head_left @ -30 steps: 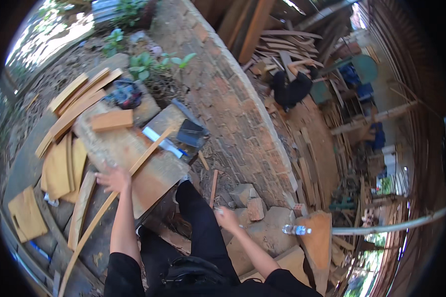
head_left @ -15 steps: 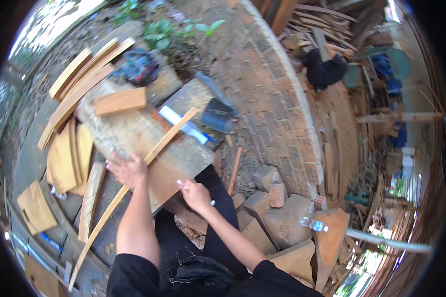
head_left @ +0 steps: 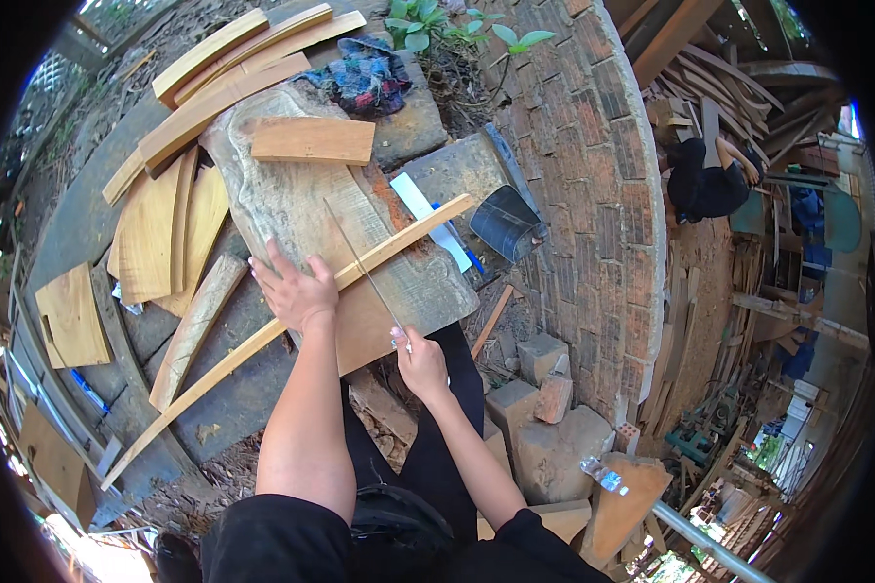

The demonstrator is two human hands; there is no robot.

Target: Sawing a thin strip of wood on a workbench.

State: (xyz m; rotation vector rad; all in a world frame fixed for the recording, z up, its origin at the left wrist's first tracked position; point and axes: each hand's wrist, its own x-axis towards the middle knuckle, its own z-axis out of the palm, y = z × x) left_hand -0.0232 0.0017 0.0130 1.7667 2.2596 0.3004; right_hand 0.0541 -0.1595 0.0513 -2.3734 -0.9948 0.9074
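On the wooden slab, a long strip is partly covered by the spread left hand; across it, a thin blade is gripped by the right hand.

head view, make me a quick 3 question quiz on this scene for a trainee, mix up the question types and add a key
1. True or false: the left hand has its fingers spread.

2. Multiple choice: what does the long thin tool in the right hand cross over?
A) the brick wall
B) the wooden strip
C) the green plant

3. Short answer: which lies nearer the patterned cloth, the short wood block or the clear bottle?

Key:
1. True
2. B
3. The short wood block
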